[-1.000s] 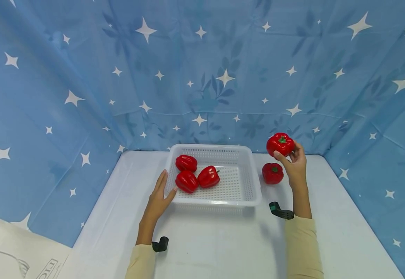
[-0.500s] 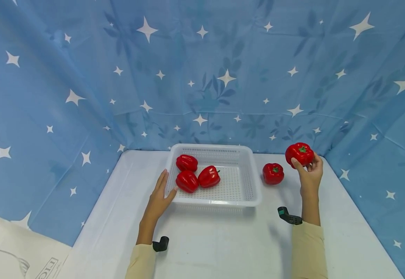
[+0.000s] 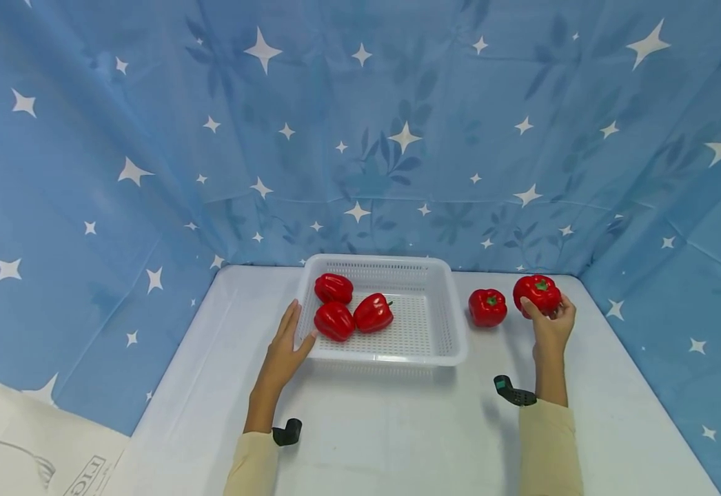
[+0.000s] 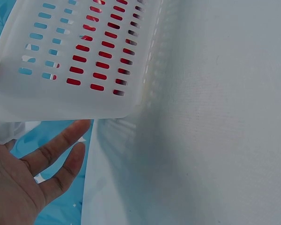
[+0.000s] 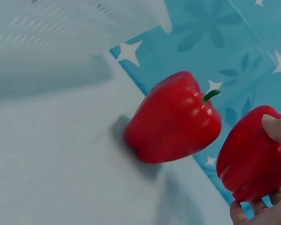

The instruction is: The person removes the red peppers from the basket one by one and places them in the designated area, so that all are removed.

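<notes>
My right hand (image 3: 551,324) grips a red bell pepper (image 3: 535,293) between thumb and fingers, low over the right rear of the table; whether the pepper touches the tabletop I cannot tell. Just left of it, a second red bell pepper (image 3: 487,308) stands on the table, green stem up; the right wrist view shows the held pepper (image 5: 253,157) beside this standing pepper (image 5: 173,119). My left hand (image 3: 282,355) rests with extended fingers at the left front corner of a white plastic basket (image 3: 385,359). Inside the basket's left half lie three red bell peppers (image 3: 373,313).
A white table (image 3: 385,427) carries everything. Behind it and at the sides hangs a blue curtain (image 3: 360,138) with white stars. At the lower left is a pale cloth (image 3: 25,441) with a printed fork. The basket's perforated wall (image 4: 84,89) fills the upper left wrist view.
My right hand has carried its pepper rightward, away from above the standing pepper, and then lowered it toward the tabletop. The left hand and the basket stay in place.
</notes>
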The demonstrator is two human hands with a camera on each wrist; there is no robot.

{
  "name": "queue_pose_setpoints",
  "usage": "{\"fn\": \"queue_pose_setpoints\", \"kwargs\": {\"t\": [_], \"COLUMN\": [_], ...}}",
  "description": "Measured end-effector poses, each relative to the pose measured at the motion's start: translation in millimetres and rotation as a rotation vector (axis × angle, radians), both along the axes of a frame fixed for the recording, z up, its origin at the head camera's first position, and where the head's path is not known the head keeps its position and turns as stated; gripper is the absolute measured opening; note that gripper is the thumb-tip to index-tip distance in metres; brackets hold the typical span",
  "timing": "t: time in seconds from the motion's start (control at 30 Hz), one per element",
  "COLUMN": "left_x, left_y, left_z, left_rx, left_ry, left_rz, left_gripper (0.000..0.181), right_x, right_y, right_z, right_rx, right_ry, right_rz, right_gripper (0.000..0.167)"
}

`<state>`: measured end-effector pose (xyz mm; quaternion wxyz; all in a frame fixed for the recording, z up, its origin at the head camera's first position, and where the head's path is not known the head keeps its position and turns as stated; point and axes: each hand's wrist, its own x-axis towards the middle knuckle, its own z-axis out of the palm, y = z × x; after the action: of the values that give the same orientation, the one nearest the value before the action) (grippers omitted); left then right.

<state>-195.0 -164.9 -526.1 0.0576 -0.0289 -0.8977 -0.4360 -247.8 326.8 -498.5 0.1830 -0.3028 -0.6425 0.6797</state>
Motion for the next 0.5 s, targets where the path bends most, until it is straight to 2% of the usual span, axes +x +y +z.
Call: {"fn": "queue_pose_setpoints", "kwargs": {"t": [0.23, 0.5], "left_x": [1.3, 0.9], "left_y": [0.5, 0.7], "left_z": [0.2, -0.2], "left_rx": [0.005, 0.01], "left_ry": [0.007, 0.01], "left_rz": [0.002, 0.002], "left_gripper": [0.077, 0.077], "right_x": [2.4, 2.4], "right_y": [1, 2], "right_z": [-23.7, -38.8], "right_rx": [0.015, 0.014], "right_ry": [-0.093, -0.108], "right_rz": [0.006, 0.004], "right_gripper": [0.089, 0.088]}}
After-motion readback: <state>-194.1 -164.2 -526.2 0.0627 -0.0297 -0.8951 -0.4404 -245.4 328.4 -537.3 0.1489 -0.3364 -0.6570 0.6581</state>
